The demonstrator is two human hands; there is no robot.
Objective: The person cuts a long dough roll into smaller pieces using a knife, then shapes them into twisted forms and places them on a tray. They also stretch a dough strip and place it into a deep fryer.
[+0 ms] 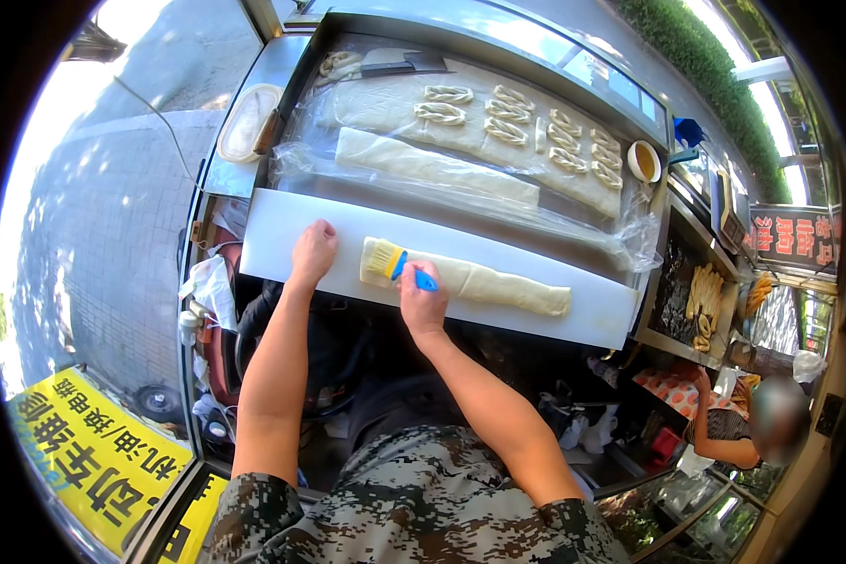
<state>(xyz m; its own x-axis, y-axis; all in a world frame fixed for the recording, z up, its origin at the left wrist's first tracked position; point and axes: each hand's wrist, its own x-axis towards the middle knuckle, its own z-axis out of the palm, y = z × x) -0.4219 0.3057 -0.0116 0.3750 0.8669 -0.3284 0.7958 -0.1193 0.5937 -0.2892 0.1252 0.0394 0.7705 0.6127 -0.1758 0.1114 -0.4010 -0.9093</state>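
Note:
My right hand [423, 303] grips the blue handle of a pastry brush [383, 259]. The pale bristles rest on the left end of a long, flat strip of dough [493, 287]. That strip lies lengthwise on a white cutting board [289, 218]. Fingers curled in, my left hand [316, 247] rests at the board's left part, apart from the dough, with nothing visible in it. Behind the board, a wider dough slab [430, 166] lies partly under clear plastic film. Several twisted dough pieces [507, 113] sit on a large dough sheet beyond it.
A cleaver [409, 65] lies at the back left, near a lidded container [250, 121]. On the back right stands a bowl of yellowish liquid [644, 162]. Fried dough sticks [705, 296] lie by a dark oil fryer [670, 289] at right. Another person [730, 437] is at lower right.

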